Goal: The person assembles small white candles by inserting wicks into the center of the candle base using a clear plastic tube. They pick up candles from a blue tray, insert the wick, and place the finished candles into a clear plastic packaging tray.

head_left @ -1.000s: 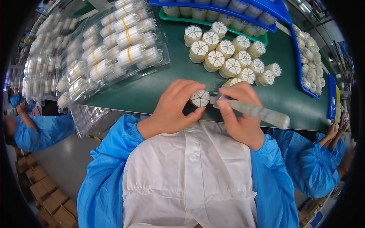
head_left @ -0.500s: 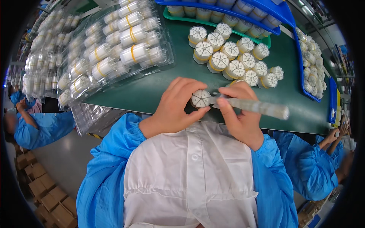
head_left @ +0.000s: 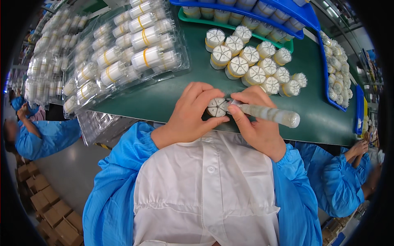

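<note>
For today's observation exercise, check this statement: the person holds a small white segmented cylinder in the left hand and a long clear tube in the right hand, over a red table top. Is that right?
Not quite. The table top is dark green, not red, as the head view shows. The rest stands: the left hand holds the small white segmented cylinder, and the right hand holds the long clear tube.

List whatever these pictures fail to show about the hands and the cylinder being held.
Head view only:
- Body of the small white cylinder: wrapped by the left hand.
- Near end of the translucent tube: covered by right hand fingers.
- Both palms: turned away.
</note>
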A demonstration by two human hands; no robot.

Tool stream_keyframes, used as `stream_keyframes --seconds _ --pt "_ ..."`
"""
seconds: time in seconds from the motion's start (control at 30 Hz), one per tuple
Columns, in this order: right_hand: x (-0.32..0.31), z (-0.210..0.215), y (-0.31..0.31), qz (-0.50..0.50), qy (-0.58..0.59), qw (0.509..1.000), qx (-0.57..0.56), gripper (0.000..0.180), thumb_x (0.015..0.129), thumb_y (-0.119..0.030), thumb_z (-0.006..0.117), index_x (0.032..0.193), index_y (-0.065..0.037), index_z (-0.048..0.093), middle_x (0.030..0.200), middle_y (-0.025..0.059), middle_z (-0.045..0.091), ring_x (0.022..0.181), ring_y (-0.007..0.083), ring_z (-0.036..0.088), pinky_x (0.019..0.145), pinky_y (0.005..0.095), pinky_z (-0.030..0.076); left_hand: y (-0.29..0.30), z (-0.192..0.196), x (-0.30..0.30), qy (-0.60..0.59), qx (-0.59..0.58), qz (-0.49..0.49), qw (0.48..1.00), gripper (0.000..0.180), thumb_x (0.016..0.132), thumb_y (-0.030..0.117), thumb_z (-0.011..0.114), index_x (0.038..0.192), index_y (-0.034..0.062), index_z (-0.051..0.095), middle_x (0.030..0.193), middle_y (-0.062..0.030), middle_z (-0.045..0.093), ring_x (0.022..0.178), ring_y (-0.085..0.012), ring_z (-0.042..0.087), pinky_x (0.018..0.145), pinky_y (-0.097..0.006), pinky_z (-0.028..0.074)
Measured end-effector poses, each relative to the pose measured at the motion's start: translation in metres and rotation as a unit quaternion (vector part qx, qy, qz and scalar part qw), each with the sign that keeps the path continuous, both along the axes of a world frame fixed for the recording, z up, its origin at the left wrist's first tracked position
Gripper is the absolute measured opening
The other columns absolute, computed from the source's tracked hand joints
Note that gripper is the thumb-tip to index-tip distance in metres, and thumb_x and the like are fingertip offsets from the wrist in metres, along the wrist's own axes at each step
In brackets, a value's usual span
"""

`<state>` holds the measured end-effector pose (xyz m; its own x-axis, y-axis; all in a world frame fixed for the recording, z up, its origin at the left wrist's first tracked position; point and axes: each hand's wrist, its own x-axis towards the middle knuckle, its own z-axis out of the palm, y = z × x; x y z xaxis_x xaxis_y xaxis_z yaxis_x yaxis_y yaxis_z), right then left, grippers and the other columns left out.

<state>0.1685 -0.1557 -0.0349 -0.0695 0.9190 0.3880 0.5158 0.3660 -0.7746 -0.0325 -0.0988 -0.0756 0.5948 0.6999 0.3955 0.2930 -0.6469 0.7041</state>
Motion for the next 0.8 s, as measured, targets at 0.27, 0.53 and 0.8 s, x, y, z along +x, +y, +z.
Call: stream_keyframes --seconds 0.27,0.53,0.8 --pt "0.0001 -0.0011 -0.001 -0.008 0.033 0.999 0.013 0.02 0.087 -0.006 0.077 0.104 0.001 0.069 0.09 0.0118 0.063 0.073 0.0224 0.062 0.061 0.0333 0.049 0.0 0.0014 -0.0035 -0.067 -0.082 -0.045 0.993 0.063 0.073 0.004 0.077 0.131 0.0035 0.052 0.115 -0.011 0.065 0.108 -0.0337 0.06 0.092 -0.043 0.051" --pt "-0.0007 0.0 0.0017 0.011 0.003 1.0 -0.02 0.021 0.088 -0.007 0.076 0.106 0.001 0.069 0.09 0.011 0.062 0.071 0.0209 0.061 0.059 0.0334 0.048 -0.0008 0.0051 -0.0043 -0.024 -0.071 -0.02 0.997 0.064 0.075 0.004 0.076 0.133 0.0041 0.051 0.119 -0.0116 0.065 0.111 -0.0345 0.059 0.095 -0.043 0.049" --pt "-0.002 0.0007 0.0034 -0.002 0.038 0.999 0.001 0.02 0.087 -0.005 0.076 0.105 0.001 0.068 0.093 0.0129 0.063 0.076 0.0234 0.063 0.063 0.034 0.05 0.0034 0.0039 -0.0089 -0.061 -0.1 -0.062 0.991 0.063 0.076 0.002 0.075 0.134 0.0039 0.05 0.123 -0.0129 0.064 0.114 -0.0353 0.058 0.097 -0.044 0.049"
